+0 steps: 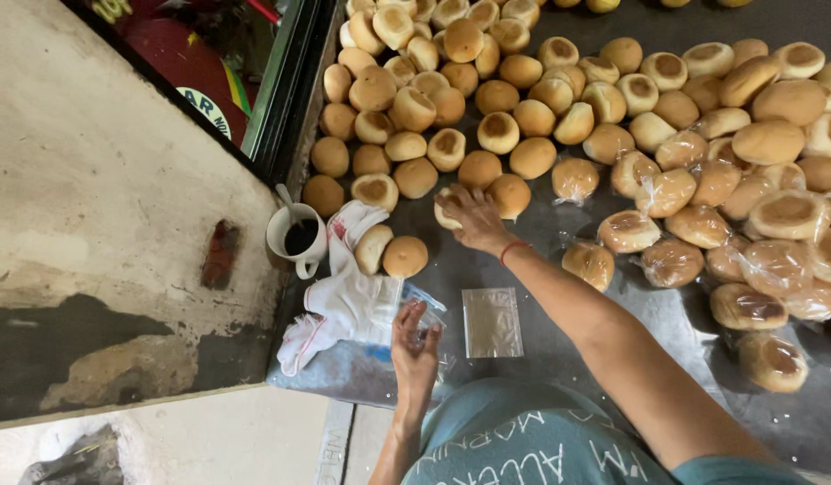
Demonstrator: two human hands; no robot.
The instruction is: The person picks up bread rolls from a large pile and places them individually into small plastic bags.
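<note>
My right hand (pixel 476 221), with a red band at the wrist, reaches forward and closes on a pale bread bun (pixel 445 212) at the near edge of a big heap of unwrapped buns (pixel 451 99). My left hand (pixel 414 348) is close to my body, fingers pinching at a pile of clear plastic bags (pixel 424 305) beside a white cloth (pixel 343 301). A single flat clear bag (pixel 492 321) lies on the dark tabletop (pixel 667 314) just right of that hand. Two loose buns (pixel 390 252) rest on the cloth.
Several buns wrapped in clear bags (pixel 703 224) crowd the right side. A white mug of dark drink (pixel 298 238) with a spoon stands at the table's left edge. A concrete ledge (pixel 101 224) lies to the left, with a metal frame (pixel 285 81) above.
</note>
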